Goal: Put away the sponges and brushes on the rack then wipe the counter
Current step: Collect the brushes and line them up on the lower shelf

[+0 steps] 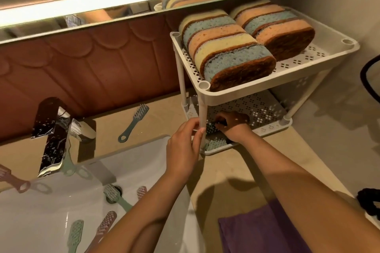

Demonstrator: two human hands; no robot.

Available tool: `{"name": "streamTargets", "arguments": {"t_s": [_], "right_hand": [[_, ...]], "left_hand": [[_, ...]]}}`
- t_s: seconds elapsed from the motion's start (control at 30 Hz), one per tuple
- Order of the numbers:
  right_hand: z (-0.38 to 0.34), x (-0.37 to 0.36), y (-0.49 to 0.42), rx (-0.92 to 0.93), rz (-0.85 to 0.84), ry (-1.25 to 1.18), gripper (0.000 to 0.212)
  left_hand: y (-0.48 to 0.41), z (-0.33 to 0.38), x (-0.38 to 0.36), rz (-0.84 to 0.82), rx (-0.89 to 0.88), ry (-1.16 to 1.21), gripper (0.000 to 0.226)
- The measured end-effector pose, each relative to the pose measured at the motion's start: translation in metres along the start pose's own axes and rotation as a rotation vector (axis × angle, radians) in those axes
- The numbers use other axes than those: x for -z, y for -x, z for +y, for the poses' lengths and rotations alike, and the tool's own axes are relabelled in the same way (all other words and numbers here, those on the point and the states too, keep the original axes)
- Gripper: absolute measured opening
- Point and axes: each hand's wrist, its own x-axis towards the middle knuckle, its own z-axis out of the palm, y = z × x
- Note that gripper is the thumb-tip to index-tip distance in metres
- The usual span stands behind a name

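Reaching forward — left hand [185, 144] pinches rack post [203, 117]; right hand [234, 127], inside lower shelf [267, 113], grasp unclear.

Right hand [233, 127]: my fingertips are in shadow under the upper shelf [246, 92], centre right; something dark at them, too murky to name.
Left hand [184, 146]: pinching the rack post [202, 117], which hides some fingertips.
Shelf brush [214, 144]: only teal bristles show beside my wrist.
Purple cloth [257, 232]: cut by the bottom edge.
Pink brush [12, 179]: cut by the left edge.
Black thing [370, 201]: lower right, cut off, can't tell what.
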Motion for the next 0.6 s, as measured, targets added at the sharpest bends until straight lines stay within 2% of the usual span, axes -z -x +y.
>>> {"name": "streamTargets", "arguments": {"t_s": [0.17,0.43,0.53,0.6], "right_hand": [[0.002,-0.013,-0.002,-0.021,-0.072,0.038,0.021],[0.007,-0.013,0.012,0.012,-0.016,0.017,0.029],[0.005,-0.01,0.027,0.027,0.044,-0.021,0.029],[-0.001,-0.009,0.04,0.035,0.055,-0.033,0.026]], "left_hand": [[0.0,-0.004,-0.001,0.015,-0.007,-0.008,0.026],[-0.002,0.0,0.002,-0.012,0.057,0.051,0.018],[-0.003,0.002,0.009,-0.083,0.137,0.197,0.02],[0.004,0.0,0.015,-0.181,0.211,0.266,0.033]]}}
